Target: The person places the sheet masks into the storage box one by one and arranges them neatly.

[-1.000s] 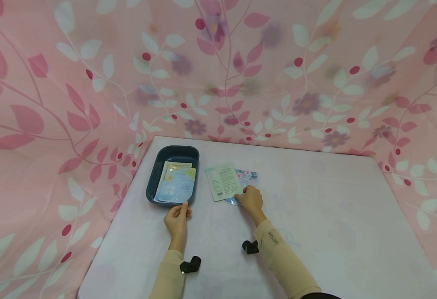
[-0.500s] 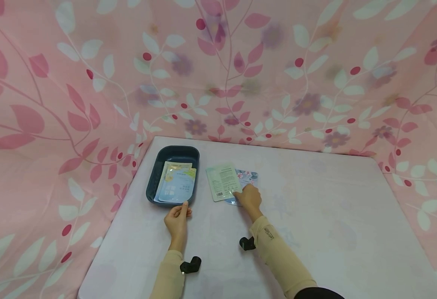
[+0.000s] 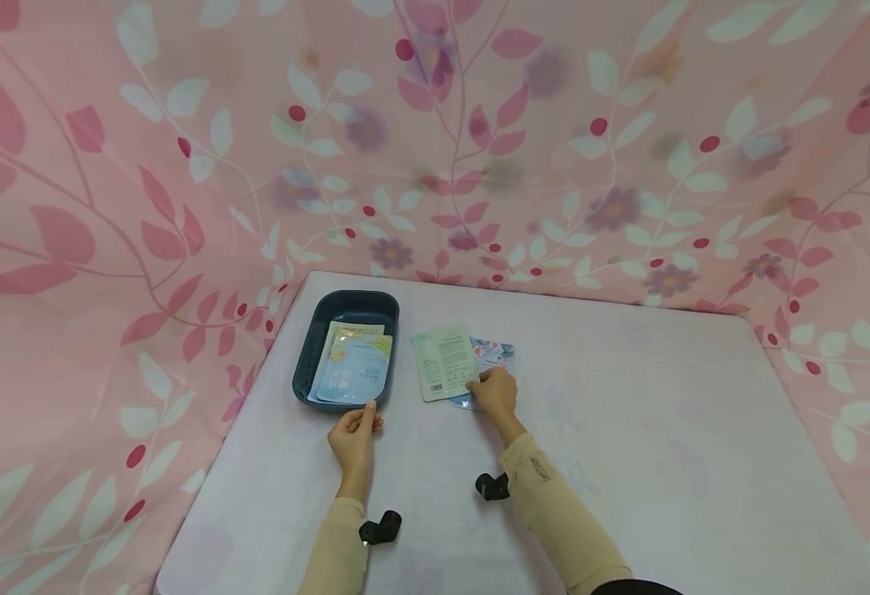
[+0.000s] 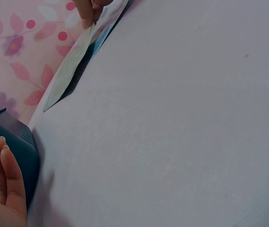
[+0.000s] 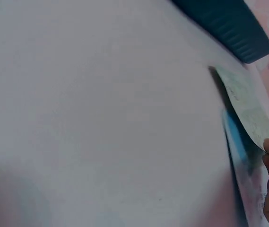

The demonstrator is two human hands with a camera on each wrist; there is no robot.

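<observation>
The pale green flat sachet (image 3: 444, 364) hides most of the left part of a shiny blue-and-pink floral packet (image 3: 496, 354); the right hand (image 3: 497, 392) covers more. Its fine print is too small to read. In the dark blue oblong tray (image 3: 360, 302), a glossy light-blue packet (image 3: 356, 372) overlaps a pale yellow-topped one (image 3: 325, 355). The left wrist view crops the left hand (image 3: 353, 442); the near black shape (image 3: 635, 587) is cut off.

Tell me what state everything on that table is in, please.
Dark blue tray: upright, partly filled.
Lower packet: in the tray, mostly covered.
Blue packet: atop the lower packet.
Green packet: one corner pinched and raised.
Pink-flowered packet: partly covered by the green packet.
Left grip: thumb at the tray's near rim.
Right grip: pinching the green packet.
</observation>
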